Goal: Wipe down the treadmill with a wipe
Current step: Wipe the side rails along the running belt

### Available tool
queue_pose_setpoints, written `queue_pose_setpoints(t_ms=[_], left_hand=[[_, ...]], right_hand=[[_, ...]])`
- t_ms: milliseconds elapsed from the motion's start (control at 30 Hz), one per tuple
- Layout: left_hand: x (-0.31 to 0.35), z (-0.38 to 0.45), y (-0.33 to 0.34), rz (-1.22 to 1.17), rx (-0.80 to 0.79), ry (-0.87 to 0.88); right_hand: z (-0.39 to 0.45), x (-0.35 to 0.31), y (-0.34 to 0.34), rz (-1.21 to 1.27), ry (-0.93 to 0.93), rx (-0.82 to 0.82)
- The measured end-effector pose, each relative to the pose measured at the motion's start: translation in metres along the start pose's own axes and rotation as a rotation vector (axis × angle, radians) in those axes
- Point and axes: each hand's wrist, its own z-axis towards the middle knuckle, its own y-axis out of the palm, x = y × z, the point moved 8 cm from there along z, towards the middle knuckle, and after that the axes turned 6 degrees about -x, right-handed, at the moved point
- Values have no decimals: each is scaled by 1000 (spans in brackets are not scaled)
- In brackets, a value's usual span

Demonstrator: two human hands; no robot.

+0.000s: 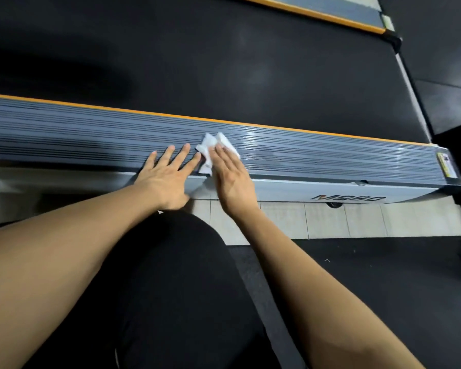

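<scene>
Left hand point(168, 179), at 9 o'clock of the wipe: flat on the ribbed grey side rail point(330, 155) of the treadmill point(277, 75), fingers straight and spread, gripping nothing. White wipe point(214, 150): crumpled on the rail, at centre. Right hand point(230, 179): fingers straight, pressing the wipe flat against the rail. At 3 o'clock: yellow label point(446, 167) at the rail's end. At 6 o'clock: black-clad knee point(171, 275).

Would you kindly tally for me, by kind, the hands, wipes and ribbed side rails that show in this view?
Hands: 2, the left hand and the right hand
Wipes: 1, the white wipe
Ribbed side rails: 2, the near rail and the far rail
Total: 5
</scene>
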Motion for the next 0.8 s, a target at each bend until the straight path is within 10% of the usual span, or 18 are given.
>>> queue_pose_setpoints(t_ms=[333,567,800], left_hand=[[4,0,1,-44,6,-17],[12,-4,-10,-44,88,-35],[47,8,-14,11,273,76]], right_hand=[[-17,85,-72,-55,295,-92],[-24,145,-103,-172,491,162],[66,57,-15,-7,5,1]])
